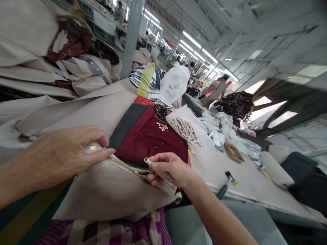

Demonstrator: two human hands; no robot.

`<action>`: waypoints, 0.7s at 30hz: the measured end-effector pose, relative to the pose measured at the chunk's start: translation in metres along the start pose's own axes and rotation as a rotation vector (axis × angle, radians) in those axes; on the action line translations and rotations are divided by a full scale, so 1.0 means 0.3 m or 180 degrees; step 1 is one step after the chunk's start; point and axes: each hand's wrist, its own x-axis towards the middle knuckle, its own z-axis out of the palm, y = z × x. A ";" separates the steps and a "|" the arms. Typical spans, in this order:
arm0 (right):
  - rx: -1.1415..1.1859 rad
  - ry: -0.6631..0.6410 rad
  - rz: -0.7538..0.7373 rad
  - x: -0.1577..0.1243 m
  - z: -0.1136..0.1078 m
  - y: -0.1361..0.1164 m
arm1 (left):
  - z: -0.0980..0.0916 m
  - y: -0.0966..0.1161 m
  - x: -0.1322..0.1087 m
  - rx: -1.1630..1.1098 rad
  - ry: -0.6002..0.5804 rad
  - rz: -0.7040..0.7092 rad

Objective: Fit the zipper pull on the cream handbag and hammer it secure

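Note:
A beige handbag (109, 194) lies at the table edge, over a lap in checked cloth. Its gold zipper (125, 166) runs along the top. My left hand (63, 153) is closed at the bag's left end, thumb and fingers around a beige tab (90, 147) with a round gold rivet. My right hand (171, 166) pinches a thin beige strap (148, 161), a small gold ring at its tip, above the bag's right end. Behind the bag, a dark red cloth (143, 139) carries small gold-coloured metal pieces (162, 126).
A hammer (226, 185) lies to the right. Beyond the cloth are a plastic bag of beige strips (185, 129), a green-yellow bottle (146, 79) and a brown tape-like ring (233, 152). Beige material (28, 68) is heaped at left. A person (216, 90) stands farther back.

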 end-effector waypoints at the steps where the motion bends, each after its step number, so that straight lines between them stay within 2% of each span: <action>1: -0.0071 0.0001 0.0002 0.000 0.001 -0.005 | 0.006 -0.005 0.001 -0.0003 0.0012 0.0040; 8: -0.0818 0.0256 -0.0111 0.009 0.033 -0.013 | 0.000 -0.003 0.000 -0.0050 0.0054 0.0221; 11: -0.1084 0.0240 0.0011 0.015 0.054 -0.025 | -0.013 0.011 -0.001 -0.0149 0.0041 0.0337; 16: -0.1547 0.0135 0.0188 0.026 0.092 -0.058 | -0.014 0.019 0.000 -0.0280 0.0248 0.0522; 21: -0.2030 0.0216 0.0146 0.033 0.120 -0.081 | -0.004 0.010 -0.006 -0.0237 0.0316 0.0625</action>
